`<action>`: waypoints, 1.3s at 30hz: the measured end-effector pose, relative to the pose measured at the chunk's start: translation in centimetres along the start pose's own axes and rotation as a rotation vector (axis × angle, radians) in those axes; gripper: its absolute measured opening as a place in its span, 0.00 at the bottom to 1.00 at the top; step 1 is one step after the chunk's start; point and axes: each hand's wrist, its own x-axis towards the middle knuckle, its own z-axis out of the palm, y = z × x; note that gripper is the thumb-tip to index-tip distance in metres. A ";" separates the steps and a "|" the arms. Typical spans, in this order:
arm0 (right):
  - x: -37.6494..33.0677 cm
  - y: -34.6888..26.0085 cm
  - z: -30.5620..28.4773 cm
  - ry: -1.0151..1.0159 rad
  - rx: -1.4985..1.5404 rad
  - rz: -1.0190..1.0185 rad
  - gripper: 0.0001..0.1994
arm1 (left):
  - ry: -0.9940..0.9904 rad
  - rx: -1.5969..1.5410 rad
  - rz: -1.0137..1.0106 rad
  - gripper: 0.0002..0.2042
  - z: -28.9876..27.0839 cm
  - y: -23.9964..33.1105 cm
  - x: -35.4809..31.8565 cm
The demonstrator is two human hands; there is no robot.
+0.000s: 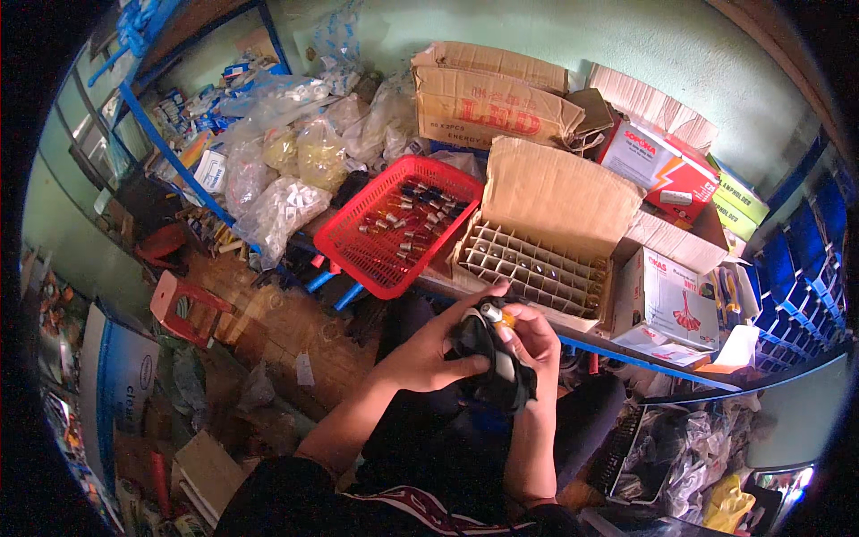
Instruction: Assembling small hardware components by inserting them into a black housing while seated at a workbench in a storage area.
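Observation:
Above my lap, my left hand (431, 352) is closed around a bunched black cloth (474, 345) with a pale patch. My right hand (535, 345) pinches a small bulb (506, 319) with a silvery cap and an orange-yellow body, pressed against the cloth. Part of the bulb is hidden by fingers and cloth. Just beyond my hands stands an open carton (564, 183) with a cardboard divider grid (510, 261); some cells hold small dark, shiny pieces. To its left, a red plastic basket (338, 234) holds several small bulbs (413, 222) with metal caps and amber or red bodies.
Clear plastic bags (291, 206) of small parts crowd the far left of the bench. A large brown carton (497, 98), a red box (658, 166) and a white box (667, 300) stand behind and right. A blue metal edge (626, 356) borders the bench. A red stool (183, 309) is at left.

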 end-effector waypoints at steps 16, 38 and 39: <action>-1.0 0.8 2.1 0.132 -0.696 -0.217 0.13 | 0.737 -0.409 0.029 0.12 3.4 -2.6 1.5; -2.0 -2.6 -0.7 0.015 -0.101 -0.138 0.11 | 0.909 0.453 0.255 0.09 0.9 -1.3 1.1; -1.8 -2.5 -0.6 0.016 -0.095 -0.137 0.11 | 0.910 0.360 0.216 0.09 1.3 -1.5 1.4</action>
